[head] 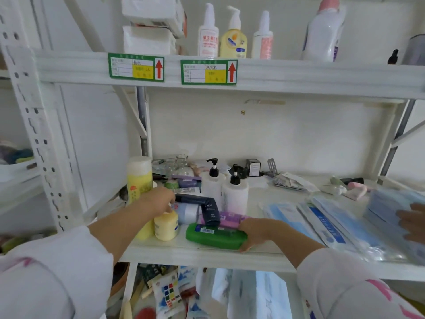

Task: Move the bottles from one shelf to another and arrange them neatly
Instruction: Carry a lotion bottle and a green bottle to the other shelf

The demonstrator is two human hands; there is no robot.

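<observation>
1. The white metal rack (299, 74) fills the view, with an upper shelf and a middle shelf (207, 254) in front of a white wall.
2. On the upper shelf stands a big white bottle with a pink cap (324, 33) at the right. Left of it, in a row, are three pump bottles: a white one with red print (208, 35), a yellow one (233, 38) and a white one with a pink label (263, 38).
3. Flat packs of blue face masks (340, 226) lie across the right half of the middle shelf.
4. The left arm, in a white sleeve, reaches up and forward over the shelf edge. The left hand (158, 200) is bent down at the wrist, its fingertips pinching the top of a small cream bottle (166, 225) that stands upright near the front left.
5. The right arm comes in from the lower right. The right hand (251, 233) grips the right end of a green bottle (213, 236) lying on its side at the front edge, thumb underneath.
6. Just behind the left hand stands a tall yellow bottle with a white cap (139, 178).
7. Two white bottles with black pumps (234, 194) stand upright mid-shelf, touching each other.
8. A dark blue tube (202, 206) lies tilted between the cream bottle and the pump pair.
</observation>
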